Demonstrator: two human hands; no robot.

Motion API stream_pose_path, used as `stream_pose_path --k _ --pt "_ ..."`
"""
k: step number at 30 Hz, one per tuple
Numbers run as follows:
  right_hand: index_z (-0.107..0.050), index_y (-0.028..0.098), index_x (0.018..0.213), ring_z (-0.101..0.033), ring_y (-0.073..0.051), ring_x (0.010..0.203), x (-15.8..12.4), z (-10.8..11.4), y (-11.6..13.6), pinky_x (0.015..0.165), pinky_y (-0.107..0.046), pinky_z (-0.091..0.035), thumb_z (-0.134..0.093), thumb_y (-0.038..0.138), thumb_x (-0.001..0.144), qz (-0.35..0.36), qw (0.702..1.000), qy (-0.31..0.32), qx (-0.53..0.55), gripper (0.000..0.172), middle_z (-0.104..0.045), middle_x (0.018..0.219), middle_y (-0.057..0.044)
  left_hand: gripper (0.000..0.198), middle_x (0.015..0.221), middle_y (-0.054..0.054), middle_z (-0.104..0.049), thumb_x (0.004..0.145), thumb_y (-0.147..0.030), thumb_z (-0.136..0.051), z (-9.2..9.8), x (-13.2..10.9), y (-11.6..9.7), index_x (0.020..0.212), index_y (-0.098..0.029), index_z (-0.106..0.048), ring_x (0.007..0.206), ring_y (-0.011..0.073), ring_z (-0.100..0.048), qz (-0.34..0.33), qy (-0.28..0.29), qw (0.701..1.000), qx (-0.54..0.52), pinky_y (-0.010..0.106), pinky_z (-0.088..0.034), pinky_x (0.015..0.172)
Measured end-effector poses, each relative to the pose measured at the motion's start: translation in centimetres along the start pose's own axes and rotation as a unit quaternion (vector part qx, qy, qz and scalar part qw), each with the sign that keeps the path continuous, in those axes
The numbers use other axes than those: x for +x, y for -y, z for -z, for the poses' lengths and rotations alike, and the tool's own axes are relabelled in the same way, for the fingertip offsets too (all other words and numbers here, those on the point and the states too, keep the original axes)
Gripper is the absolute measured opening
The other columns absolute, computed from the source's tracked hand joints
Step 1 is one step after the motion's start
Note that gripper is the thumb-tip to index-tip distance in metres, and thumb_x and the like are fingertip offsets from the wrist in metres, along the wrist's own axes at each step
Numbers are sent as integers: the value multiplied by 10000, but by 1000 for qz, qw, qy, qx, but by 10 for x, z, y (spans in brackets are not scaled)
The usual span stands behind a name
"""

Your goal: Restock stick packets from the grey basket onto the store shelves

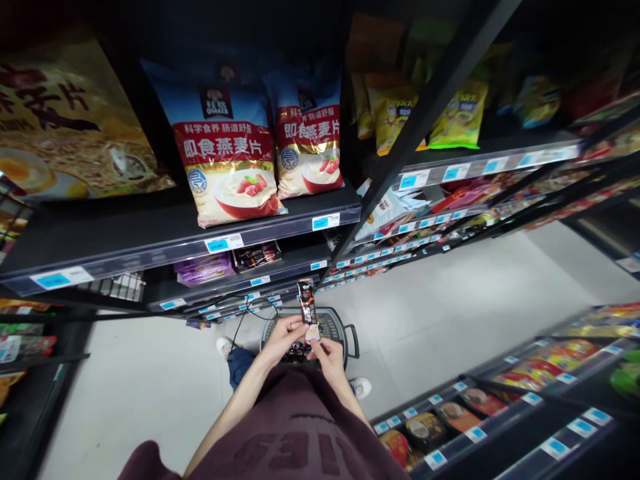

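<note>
A slim black packet (307, 303) with white lettering and an orange patch stands upright between my hands, in front of my body. My left hand (286, 339) pinches its lower left side with thumb and fingers. On the lower right, my right hand (327, 353) has its fingertips closed on the packet's pale bottom end. What the packet contains cannot be made out. Below both hands is a dark grey shopping basket (351, 340) with a side handle, holding some dark packets (299, 353) partly hidden by my hands.
A black shelf (150, 257) ahead bears large Quaker oatmeal bags (230, 160). Below it lie purple packets (205, 267) and a box of dark packets (257, 255). Another shelf with bowl-shaped packs (425, 427) runs along the right. A black cable (245, 320) hangs left of the basket.
</note>
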State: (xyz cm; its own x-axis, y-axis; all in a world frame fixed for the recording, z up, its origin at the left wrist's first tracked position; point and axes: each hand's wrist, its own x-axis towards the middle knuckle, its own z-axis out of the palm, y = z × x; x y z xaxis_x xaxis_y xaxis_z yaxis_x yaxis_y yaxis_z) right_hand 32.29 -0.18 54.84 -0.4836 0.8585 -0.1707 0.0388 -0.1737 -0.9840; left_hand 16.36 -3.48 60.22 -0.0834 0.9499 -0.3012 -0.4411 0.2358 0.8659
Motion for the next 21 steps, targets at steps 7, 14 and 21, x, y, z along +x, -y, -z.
stream_pose_path --k 7,14,21 --pt "-731 152 782 -639 -186 517 5 -3 -5 515 -264 -472 -693 596 841 -15 999 -16 31 450 -685 586 -46 395 721 35 -690 820 -441 -761 1 8 -3 1015 -100 -725 622 110 -582 -9 -5 1000 19 216 -457 648" --pt "-712 156 667 -602 -184 508 4 -1 -14 528 -291 -464 -451 688 953 -33 997 -41 64 658 -684 578 -94 386 780 58 -725 826 -424 -757 1 9 3 1034 -100 -729 668 139 -625 -18 5 999 28 234 -473 667" --pt "-707 169 676 -588 -184 504 -1 -1 -17 536 -294 -458 -533 677 921 -38 997 -38 63 591 -675 566 -75 422 800 82 -756 791 -443 -782 -7 0 13 1032 -101 -729 661 152 -659 -34 -52 998 15 254 -504 688"
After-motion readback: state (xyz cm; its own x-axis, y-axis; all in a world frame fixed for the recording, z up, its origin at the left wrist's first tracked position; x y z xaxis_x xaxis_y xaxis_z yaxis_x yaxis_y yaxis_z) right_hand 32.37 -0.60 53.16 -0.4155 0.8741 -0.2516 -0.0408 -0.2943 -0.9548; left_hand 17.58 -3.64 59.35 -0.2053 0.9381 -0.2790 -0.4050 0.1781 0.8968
